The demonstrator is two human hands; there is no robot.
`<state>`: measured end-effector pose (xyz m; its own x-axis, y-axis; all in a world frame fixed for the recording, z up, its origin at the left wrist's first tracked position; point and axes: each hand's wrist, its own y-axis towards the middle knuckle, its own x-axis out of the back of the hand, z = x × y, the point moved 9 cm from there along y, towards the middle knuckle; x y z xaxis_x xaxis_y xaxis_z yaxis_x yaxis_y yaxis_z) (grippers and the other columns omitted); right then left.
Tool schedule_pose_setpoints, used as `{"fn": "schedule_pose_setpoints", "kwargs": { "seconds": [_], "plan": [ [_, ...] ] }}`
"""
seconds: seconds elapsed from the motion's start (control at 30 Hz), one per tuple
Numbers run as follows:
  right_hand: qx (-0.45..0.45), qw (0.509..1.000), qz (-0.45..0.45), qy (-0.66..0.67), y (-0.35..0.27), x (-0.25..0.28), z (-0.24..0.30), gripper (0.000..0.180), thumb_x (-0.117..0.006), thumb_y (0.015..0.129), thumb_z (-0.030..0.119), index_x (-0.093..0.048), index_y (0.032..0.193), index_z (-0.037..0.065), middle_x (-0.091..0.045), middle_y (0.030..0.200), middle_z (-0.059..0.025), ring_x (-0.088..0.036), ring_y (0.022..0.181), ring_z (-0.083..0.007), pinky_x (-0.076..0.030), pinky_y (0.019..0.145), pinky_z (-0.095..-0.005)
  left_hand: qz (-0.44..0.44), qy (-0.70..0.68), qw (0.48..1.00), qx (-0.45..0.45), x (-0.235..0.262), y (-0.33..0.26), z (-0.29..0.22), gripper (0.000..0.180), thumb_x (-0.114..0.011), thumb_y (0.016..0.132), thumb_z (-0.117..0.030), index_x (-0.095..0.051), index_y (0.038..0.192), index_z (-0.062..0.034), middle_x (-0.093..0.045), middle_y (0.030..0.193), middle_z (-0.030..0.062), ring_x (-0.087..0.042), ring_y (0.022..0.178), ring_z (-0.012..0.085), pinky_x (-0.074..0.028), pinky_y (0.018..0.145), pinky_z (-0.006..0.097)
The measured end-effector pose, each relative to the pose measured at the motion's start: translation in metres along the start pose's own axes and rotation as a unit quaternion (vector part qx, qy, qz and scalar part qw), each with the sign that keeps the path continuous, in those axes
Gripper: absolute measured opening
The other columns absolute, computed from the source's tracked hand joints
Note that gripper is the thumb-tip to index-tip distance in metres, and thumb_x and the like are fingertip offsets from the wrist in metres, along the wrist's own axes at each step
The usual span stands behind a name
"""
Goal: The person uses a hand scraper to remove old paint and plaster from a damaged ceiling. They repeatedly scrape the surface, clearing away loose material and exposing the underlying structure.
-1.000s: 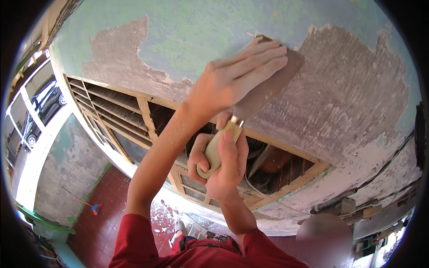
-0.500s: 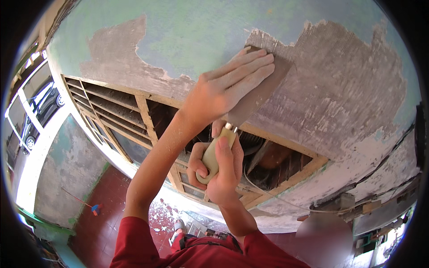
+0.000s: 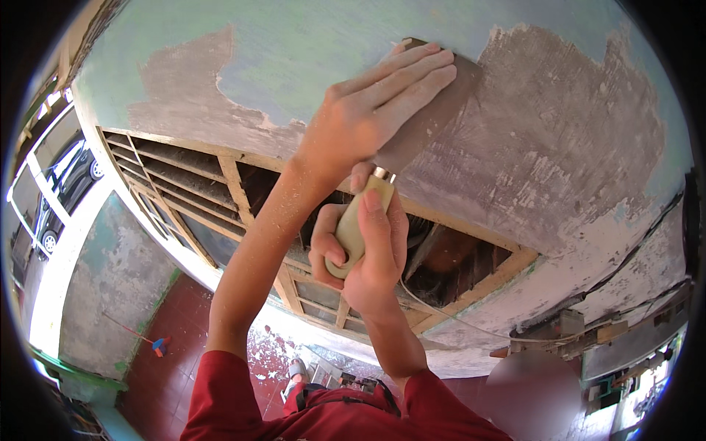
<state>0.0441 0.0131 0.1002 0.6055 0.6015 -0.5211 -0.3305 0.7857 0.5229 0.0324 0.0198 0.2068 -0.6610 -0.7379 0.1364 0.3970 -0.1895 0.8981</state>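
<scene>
I see the right hand [image 3: 376,257] grip a scraper's handle [image 3: 353,234], left hand [image 3: 360,117] flat on its blade [image 3: 441,110] pointing to one o'clock, seemingly for pressure.

Two hands: one left hand [image 3: 368,110] and one right hand [image 3: 373,246]; one scraper [image 3: 434,117], with one blade and one handle [image 3: 357,234]; two red sleeves [image 3: 224,386]; one dark car [image 3: 70,189] showing two wheels [image 3: 49,241]; one foot in a sandal [image 3: 297,367]; one long-handled tool with a blue head [image 3: 159,344]; two large bare patches [image 3: 559,132] on the wall [image 3: 353,44], possibly joined behind the left arm; paint flakes [image 3: 268,351] too many and small to count
</scene>
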Motion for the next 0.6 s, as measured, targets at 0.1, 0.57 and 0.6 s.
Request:
{"fn": "schedule_pose_setpoints", "kwargs": {
  "seconds": [0.1, 0.57, 0.6],
  "plan": [
    [0.003, 1.0, 0.013, -0.008, -0.011, 0.005, -0.005, 0.026, -0.032, 0.097, 0.036, -0.034, 0.107, 0.011, -0.037, 0.049, -0.0056, -0.024, 0.029, -0.0099, -0.018, 0.029, -0.0234, 0.005, 0.028, 0.999, -0.018, -0.004, -0.015, -0.007, 0.041, -0.058, 0.075, -0.008, -0.057, 0.116, -0.0039, -0.059, 0.119, 0.0077, -0.055, 0.113, 0.0248, -0.047, 0.097, 0.037],
    [0.021, 0.998, 0.021, 0.047, -0.024, 0.026, 0.022, 0.023, -0.034, 0.097, 0.029, -0.033, 0.106, 0.009, -0.041, 0.049, -0.0077, -0.025, 0.03, -0.0086, -0.021, 0.03, -0.0228, 0.023, -0.001, 1.0, 0.004, -0.02, 0.008, -0.031, 0.045, -0.058, 0.07, -0.006, -0.057, 0.115, -0.0022, -0.057, 0.12, 0.0078, -0.054, 0.114, 0.0239, -0.048, 0.095, 0.033],
    [0.023, 0.998, 0.025, 0.044, -0.02, 0.023, 0.029, 0.023, -0.034, 0.097, 0.03, -0.033, 0.106, 0.009, -0.041, 0.049, -0.0079, -0.025, 0.03, -0.0086, -0.021, 0.03, -0.023, 0.033, -0.002, 0.999, 0.012, -0.02, 0.014, -0.03, 0.045, -0.057, 0.07, -0.005, -0.057, 0.114, -0.0017, -0.057, 0.121, 0.008, -0.054, 0.114, 0.024, -0.048, 0.095, 0.034]
  ]
}}
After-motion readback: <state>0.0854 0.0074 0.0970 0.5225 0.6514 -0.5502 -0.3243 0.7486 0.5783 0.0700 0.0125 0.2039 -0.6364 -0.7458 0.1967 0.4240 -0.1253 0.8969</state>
